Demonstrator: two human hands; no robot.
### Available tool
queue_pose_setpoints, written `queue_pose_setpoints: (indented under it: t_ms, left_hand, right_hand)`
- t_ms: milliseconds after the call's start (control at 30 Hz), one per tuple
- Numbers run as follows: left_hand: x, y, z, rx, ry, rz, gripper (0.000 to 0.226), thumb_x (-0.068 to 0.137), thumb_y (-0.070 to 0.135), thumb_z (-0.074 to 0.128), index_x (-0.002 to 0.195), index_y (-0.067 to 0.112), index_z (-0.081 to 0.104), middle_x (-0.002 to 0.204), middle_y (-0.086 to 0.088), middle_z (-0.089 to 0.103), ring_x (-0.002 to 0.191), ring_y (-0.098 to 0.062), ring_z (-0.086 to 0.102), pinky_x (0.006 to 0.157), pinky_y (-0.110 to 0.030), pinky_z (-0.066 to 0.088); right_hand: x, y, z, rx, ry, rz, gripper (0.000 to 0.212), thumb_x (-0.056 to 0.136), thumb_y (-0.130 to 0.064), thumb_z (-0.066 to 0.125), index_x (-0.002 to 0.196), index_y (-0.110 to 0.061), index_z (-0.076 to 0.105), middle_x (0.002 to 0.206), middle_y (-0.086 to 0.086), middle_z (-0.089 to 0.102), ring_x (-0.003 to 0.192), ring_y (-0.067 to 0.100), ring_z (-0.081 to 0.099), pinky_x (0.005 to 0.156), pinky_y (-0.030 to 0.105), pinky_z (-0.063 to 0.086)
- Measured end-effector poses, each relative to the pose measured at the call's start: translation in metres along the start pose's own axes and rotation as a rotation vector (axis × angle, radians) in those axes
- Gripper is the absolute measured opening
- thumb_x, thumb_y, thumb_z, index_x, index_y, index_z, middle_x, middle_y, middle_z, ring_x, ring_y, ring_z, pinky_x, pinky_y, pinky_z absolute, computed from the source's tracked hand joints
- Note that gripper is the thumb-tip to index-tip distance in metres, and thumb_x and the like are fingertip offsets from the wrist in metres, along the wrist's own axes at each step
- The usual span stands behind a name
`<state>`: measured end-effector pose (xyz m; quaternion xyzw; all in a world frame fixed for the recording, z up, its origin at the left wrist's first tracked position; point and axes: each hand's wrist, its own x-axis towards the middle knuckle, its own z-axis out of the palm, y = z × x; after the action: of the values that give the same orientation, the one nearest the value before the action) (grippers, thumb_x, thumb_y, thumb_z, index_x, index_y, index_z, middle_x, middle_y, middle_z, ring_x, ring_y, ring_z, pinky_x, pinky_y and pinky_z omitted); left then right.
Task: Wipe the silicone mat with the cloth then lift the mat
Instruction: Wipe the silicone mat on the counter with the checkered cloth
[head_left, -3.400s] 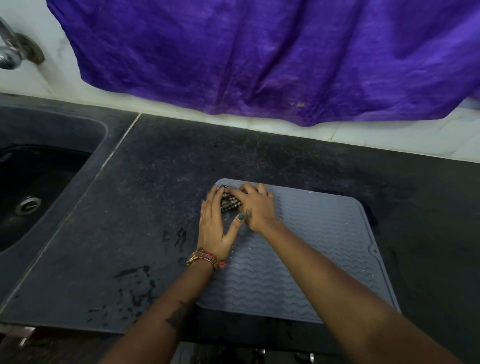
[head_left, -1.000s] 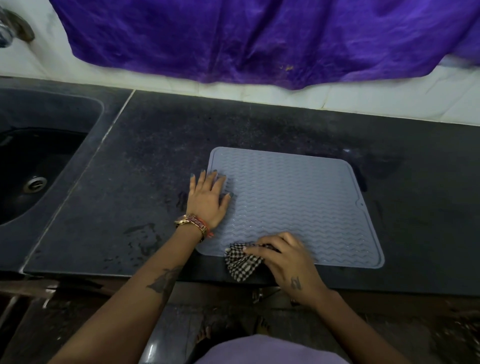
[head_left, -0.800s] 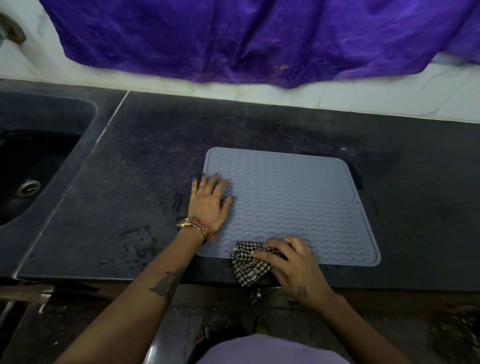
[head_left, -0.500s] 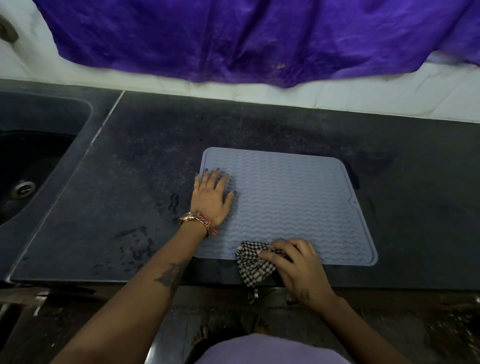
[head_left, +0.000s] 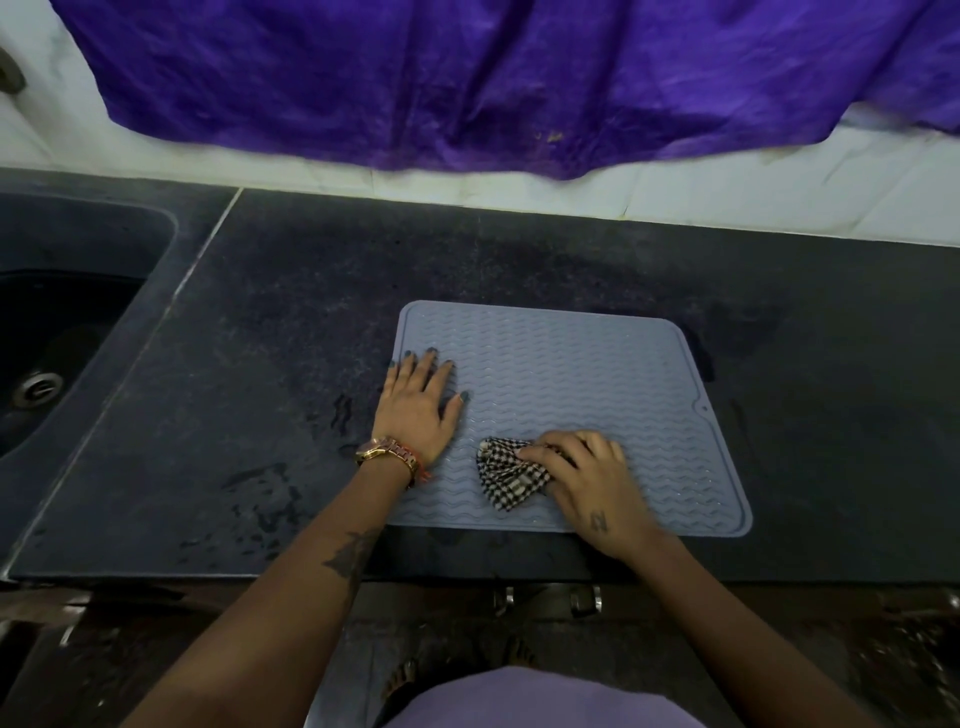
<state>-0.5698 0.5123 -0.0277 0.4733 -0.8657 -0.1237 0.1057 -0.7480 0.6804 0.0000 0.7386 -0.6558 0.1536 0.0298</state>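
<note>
A: What are the fingers doing?
B: The right hand (head_left: 592, 483) curls its fingers (head_left: 558, 451) over a bunched black-and-white checked cloth (head_left: 506, 475), pressing it onto the silicone mat (head_left: 597, 374) in the lower centre of the frame. The left hand (head_left: 418, 410) lies flat, fingers straight and spread, on the mat's left edge.
A: And the mat itself?
B: Grey-blue, wave-ribbed, flat on the dark stone countertop (head_left: 291, 322), its near edge close to the counter's front.
A: Anything on the wrists?
B: A gold watch (head_left: 387, 452) on the left one.
A: Around them?
B: A dark sink (head_left: 62, 332) at the left edge, a purple fabric (head_left: 493, 78) draped across the top.
</note>
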Motion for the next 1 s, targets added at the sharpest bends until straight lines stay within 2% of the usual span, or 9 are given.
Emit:
queue_pose_setpoints:
  t_ms: [133, 267, 400, 533, 667, 800, 867, 1000]
  left_hand:
    - [0.001, 0.0, 0.001, -0.004, -0.001, -0.001, 0.069, 0.086, 0.054, 0.015, 0.146, 0.021, 0.026, 0.156, -0.004, 0.018, 0.145, -0.025, 0.01, 0.119, -0.038, -0.001]
    - [0.0, 0.0, 0.001, -0.006, 0.007, -0.003, 0.069, 0.087, 0.055, 0.015, 0.146, 0.021, 0.027, 0.156, -0.004, 0.019, 0.144, -0.024, 0.01, 0.119, -0.037, 0.0]
    - [0.0, 0.0, 0.002, -0.011, 0.01, -0.01, 0.069, 0.087, 0.055, 0.015, 0.146, 0.021, 0.027, 0.156, -0.004, 0.019, 0.144, -0.024, 0.01, 0.119, -0.037, -0.001]
    - [0.001, 0.0, 0.002, -0.019, 0.016, -0.013, 0.069, 0.087, 0.055, 0.015, 0.146, 0.021, 0.027, 0.156, -0.004, 0.02, 0.144, -0.024, 0.01, 0.119, -0.037, -0.001]
    - [0.001, 0.0, 0.003, -0.035, 0.023, -0.01, 0.069, 0.087, 0.054, 0.017, 0.146, 0.021, 0.028, 0.156, -0.004, 0.019, 0.145, -0.024, 0.009, 0.118, -0.034, -0.004]
    - [0.001, 0.001, 0.002, -0.049, 0.03, -0.009, 0.068, 0.087, 0.054, 0.017, 0.145, 0.021, 0.028, 0.156, -0.004, 0.019, 0.145, -0.023, 0.007, 0.118, -0.033, -0.005]
    - [0.0, 0.001, 0.002, -0.052, 0.033, -0.008, 0.068, 0.088, 0.054, 0.018, 0.145, 0.02, 0.028, 0.155, -0.005, 0.02, 0.145, -0.024, 0.008, 0.118, -0.033, -0.004]
    - [0.001, 0.0, 0.002, -0.052, 0.042, -0.002, 0.062, 0.092, 0.051, 0.024, 0.145, 0.02, 0.029, 0.155, -0.006, 0.021, 0.145, -0.024, 0.009, 0.119, -0.034, -0.001]
  right_hand:
    - [0.017, 0.005, -0.008, -0.006, 0.015, 0.062, 0.035, 0.085, -0.023, 0.044, 0.114, -0.027, 0.064, 0.108, -0.003, 0.065, 0.093, 0.021, 0.055, 0.073, 0.038, 0.042]
    - [0.023, 0.008, 0.001, -0.022, -0.091, 0.076, 0.037, 0.088, -0.022, 0.054, 0.124, -0.03, 0.057, 0.121, -0.004, 0.059, 0.106, 0.024, 0.051, 0.082, 0.038, 0.032]
    - [0.04, 0.015, -0.005, 0.0, -0.027, 0.101, 0.033, 0.086, -0.019, 0.05, 0.115, -0.026, 0.063, 0.109, -0.003, 0.065, 0.095, 0.025, 0.057, 0.076, 0.033, 0.027]
    - [0.046, 0.024, 0.007, -0.052, -0.101, 0.09, 0.038, 0.091, -0.02, 0.052, 0.127, -0.03, 0.053, 0.124, -0.004, 0.056, 0.11, 0.023, 0.048, 0.081, 0.034, 0.021]
    - [0.065, 0.032, 0.0, -0.017, -0.055, 0.113, 0.034, 0.089, -0.017, 0.052, 0.12, -0.028, 0.059, 0.114, -0.004, 0.062, 0.101, 0.025, 0.053, 0.077, 0.034, 0.024]
    - [0.068, 0.033, 0.016, -0.082, -0.133, 0.131, 0.041, 0.092, -0.026, 0.049, 0.132, -0.033, 0.046, 0.131, -0.007, 0.05, 0.118, 0.021, 0.041, 0.085, 0.034, 0.021]
    - [0.077, 0.04, 0.011, -0.055, -0.172, 0.123, 0.04, 0.093, -0.025, 0.048, 0.131, -0.035, 0.046, 0.131, -0.007, 0.05, 0.118, 0.021, 0.041, 0.087, 0.035, 0.023]
    - [0.089, 0.043, 0.008, -0.067, -0.067, 0.169, 0.039, 0.092, -0.016, 0.049, 0.127, -0.032, 0.052, 0.126, -0.005, 0.056, 0.114, 0.023, 0.046, 0.087, 0.036, 0.026]
